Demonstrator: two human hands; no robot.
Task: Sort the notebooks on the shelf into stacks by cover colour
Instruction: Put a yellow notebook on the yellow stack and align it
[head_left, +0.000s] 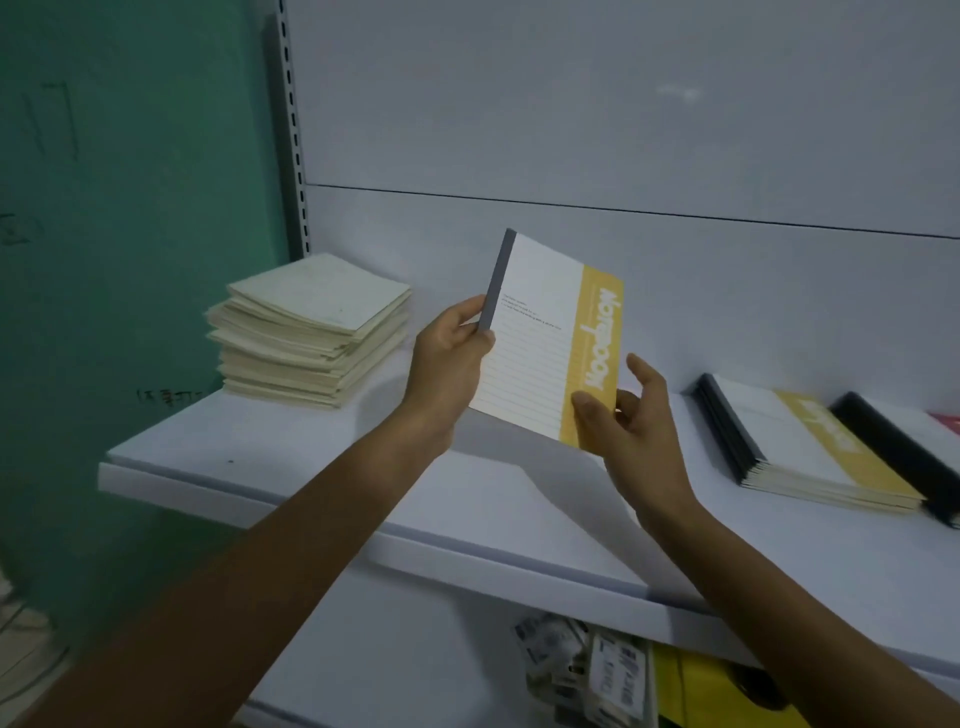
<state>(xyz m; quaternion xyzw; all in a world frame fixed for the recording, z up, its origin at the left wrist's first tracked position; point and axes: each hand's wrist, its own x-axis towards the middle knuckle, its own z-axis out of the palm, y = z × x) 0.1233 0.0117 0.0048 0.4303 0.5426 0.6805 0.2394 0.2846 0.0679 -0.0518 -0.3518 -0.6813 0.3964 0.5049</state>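
Your left grip pinches the grey spine edge of the yellow-banded notebook, thumb on the cover. Your right grip pinches its lower yellow corner, with the other fingers loosely spread behind. You hold it tilted above the shelf, dead centre. A cream stack lies at 9 o'clock, and a yellow-banded stack at 3 o'clock sits beside a dark notebook.
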